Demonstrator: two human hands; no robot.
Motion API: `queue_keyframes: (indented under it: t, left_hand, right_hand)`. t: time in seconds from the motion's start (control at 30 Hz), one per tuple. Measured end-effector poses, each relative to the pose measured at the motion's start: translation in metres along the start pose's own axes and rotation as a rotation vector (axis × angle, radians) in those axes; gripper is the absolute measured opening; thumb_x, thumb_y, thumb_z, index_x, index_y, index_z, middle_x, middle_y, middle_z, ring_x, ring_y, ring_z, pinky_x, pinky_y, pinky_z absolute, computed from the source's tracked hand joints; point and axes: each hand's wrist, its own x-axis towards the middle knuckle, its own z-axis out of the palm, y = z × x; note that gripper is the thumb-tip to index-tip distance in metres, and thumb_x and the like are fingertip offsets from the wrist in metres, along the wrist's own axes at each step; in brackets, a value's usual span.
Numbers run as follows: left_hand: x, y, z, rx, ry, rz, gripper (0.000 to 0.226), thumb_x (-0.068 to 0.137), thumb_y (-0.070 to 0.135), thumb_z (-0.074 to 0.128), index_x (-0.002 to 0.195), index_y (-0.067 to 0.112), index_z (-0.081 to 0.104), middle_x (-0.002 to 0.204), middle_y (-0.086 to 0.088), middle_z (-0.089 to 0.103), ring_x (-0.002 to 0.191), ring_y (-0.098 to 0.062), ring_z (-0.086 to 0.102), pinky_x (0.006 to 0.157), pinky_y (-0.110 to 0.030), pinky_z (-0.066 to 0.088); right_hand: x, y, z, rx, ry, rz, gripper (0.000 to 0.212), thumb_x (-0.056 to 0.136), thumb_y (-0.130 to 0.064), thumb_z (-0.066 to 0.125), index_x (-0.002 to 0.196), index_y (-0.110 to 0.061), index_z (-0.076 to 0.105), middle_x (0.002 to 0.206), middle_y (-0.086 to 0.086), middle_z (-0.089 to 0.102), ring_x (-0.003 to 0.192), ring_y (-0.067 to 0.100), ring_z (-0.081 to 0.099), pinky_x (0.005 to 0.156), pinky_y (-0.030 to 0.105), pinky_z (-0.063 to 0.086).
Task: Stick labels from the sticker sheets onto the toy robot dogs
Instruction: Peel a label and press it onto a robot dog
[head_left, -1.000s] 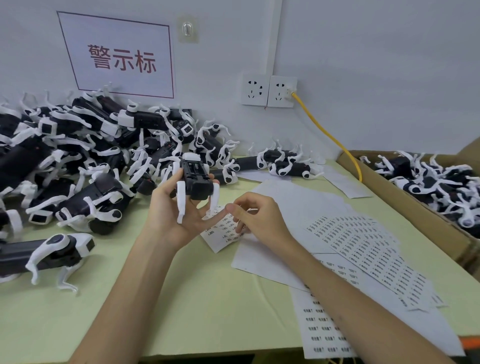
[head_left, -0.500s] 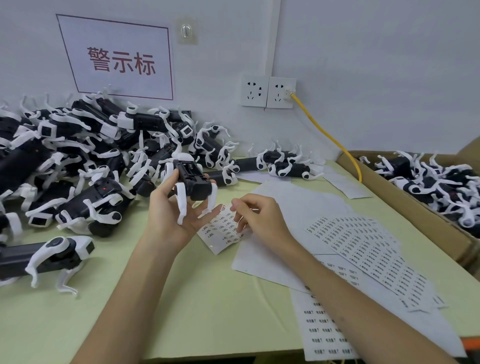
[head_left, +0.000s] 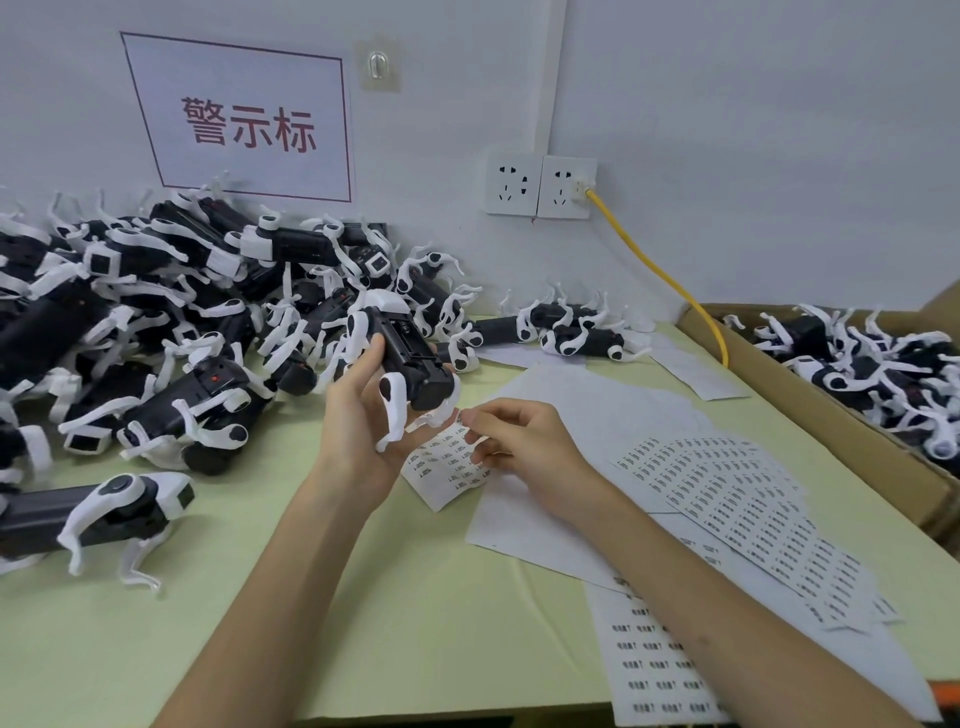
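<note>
My left hand (head_left: 358, 415) grips a black toy robot dog with white legs (head_left: 410, 364), belly up, above the table's middle. Under that hand a small sticker sheet (head_left: 449, 467) sticks out to the right. My right hand (head_left: 519, 441) hovers over the sheet with thumb and forefinger pinched together at its top edge, just below the dog's white leg; whether a label sits between them is too small to tell. More sticker sheets (head_left: 737, 509) fan out on the right, and another sheet (head_left: 654, 670) lies at the front edge.
A big pile of robot dogs (head_left: 156, 322) fills the back left of the green table (head_left: 260, 623). One dog (head_left: 98, 514) stands alone at the left. A cardboard box (head_left: 810, 410) with more dogs sits at the right. A yellow cable (head_left: 660, 275) runs from wall sockets.
The dog in my left hand has tilted slightly, its near end swinging right. My right hand's pinched fingers have stayed at the small sheet's top edge.
</note>
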Motion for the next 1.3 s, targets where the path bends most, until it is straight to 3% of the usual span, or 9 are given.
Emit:
queue_keyframes:
  t: [0.37, 0.47, 0.53, 0.67, 0.77, 0.87, 1.03, 1.13, 1.3]
  left_hand:
    - [-0.005, 0.0, 0.008, 0.125, -0.065, 0.035, 0.047, 0.104, 0.047, 0.049, 0.087, 0.022, 0.085, 0.101, -0.006, 0.079, 0.094, -0.024, 0.076, 0.098, -0.043, 0.055]
    - [-0.007, 0.001, 0.009, 0.169, -0.049, 0.037, 0.049, 0.101, 0.049, 0.051, 0.088, 0.013, 0.083, 0.1, -0.011, 0.078, 0.095, -0.027, 0.074, 0.086, -0.036, 0.06]
    - [-0.006, 0.0, 0.009, 0.184, -0.027, 0.038, 0.044, 0.097, 0.049, 0.057, 0.088, 0.012, 0.077, 0.098, -0.011, 0.074, 0.095, -0.027, 0.069, 0.083, -0.031, 0.053]
    - [-0.004, -0.005, 0.007, 0.144, 0.041, 0.022, 0.03, 0.094, 0.047, 0.063, 0.089, 0.026, 0.083, 0.109, -0.001, 0.077, 0.097, -0.017, 0.066, 0.093, -0.035, 0.041]
    - [-0.002, -0.007, 0.008, 0.065, 0.071, 0.0, 0.029, 0.087, 0.046, 0.067, 0.096, 0.023, 0.082, 0.112, 0.0, 0.077, 0.106, -0.019, 0.066, 0.098, -0.036, 0.039]
    - [0.0, -0.011, 0.008, 0.042, 0.115, 0.013, 0.023, 0.086, 0.04, 0.069, 0.106, 0.028, 0.072, 0.111, 0.01, 0.076, 0.1, -0.008, 0.073, 0.097, -0.033, 0.038]
    - [0.001, -0.016, 0.007, -0.085, 0.124, 0.03, 0.042, 0.095, 0.029, 0.067, 0.135, 0.018, 0.059, 0.131, 0.004, 0.07, 0.111, -0.014, 0.073, 0.102, -0.03, 0.046]
    - [0.0, -0.016, 0.008, -0.129, 0.097, 0.04, 0.047, 0.094, 0.032, 0.067, 0.134, 0.008, 0.059, 0.136, -0.005, 0.068, 0.118, -0.02, 0.07, 0.106, -0.032, 0.047]
    - [0.001, -0.018, 0.007, -0.053, 0.004, 0.008, 0.044, 0.093, 0.039, 0.065, 0.13, 0.018, 0.055, 0.11, 0.001, 0.078, 0.12, -0.014, 0.068, 0.115, -0.036, 0.039]
  right_hand:
    - [-0.002, -0.002, 0.001, -0.023, 0.019, -0.027, 0.012, 0.091, -0.011, 0.072, 0.08, -0.014, 0.074, 0.069, 0.001, 0.069, 0.055, 0.015, 0.062, 0.057, 0.021, 0.049]
    - [-0.002, -0.003, 0.003, -0.051, 0.07, -0.076, 0.014, 0.093, -0.007, 0.069, 0.08, -0.012, 0.073, 0.067, 0.0, 0.067, 0.053, 0.015, 0.058, 0.059, 0.023, 0.05]
    - [-0.002, -0.005, 0.0, -0.03, 0.136, -0.13, 0.013, 0.093, -0.007, 0.069, 0.081, -0.011, 0.073, 0.064, -0.001, 0.064, 0.051, 0.014, 0.055, 0.057, 0.023, 0.048]
    - [-0.003, -0.013, -0.007, 0.091, 0.19, -0.213, 0.008, 0.093, -0.014, 0.073, 0.086, -0.014, 0.076, 0.062, -0.001, 0.059, 0.051, 0.014, 0.046, 0.057, 0.024, 0.043]
    - [-0.005, -0.02, -0.01, 0.281, 0.071, -0.196, 0.013, 0.094, -0.017, 0.068, 0.092, -0.02, 0.08, 0.061, 0.0, 0.053, 0.051, 0.013, 0.037, 0.055, 0.023, 0.035]
    - [-0.009, -0.024, -0.009, 0.392, -0.136, -0.15, 0.023, 0.091, -0.026, 0.063, 0.108, -0.023, 0.078, 0.06, -0.001, 0.047, 0.055, 0.015, 0.025, 0.055, 0.025, 0.03]
    - [-0.018, -0.021, 0.003, 0.3, -0.384, -0.077, 0.04, 0.087, -0.026, 0.057, 0.124, -0.029, 0.073, 0.055, -0.001, 0.04, 0.052, 0.013, 0.023, 0.052, 0.026, 0.025]
    - [-0.021, -0.015, 0.012, 0.225, -0.408, -0.035, 0.046, 0.087, -0.026, 0.057, 0.131, -0.033, 0.069, 0.059, 0.001, 0.04, 0.051, 0.012, 0.025, 0.053, 0.026, 0.024]
    - [-0.021, -0.009, 0.017, 0.284, -0.385, 0.003, 0.05, 0.086, -0.024, 0.059, 0.133, -0.038, 0.066, 0.063, -0.001, 0.038, 0.059, 0.017, 0.019, 0.053, 0.026, 0.025]
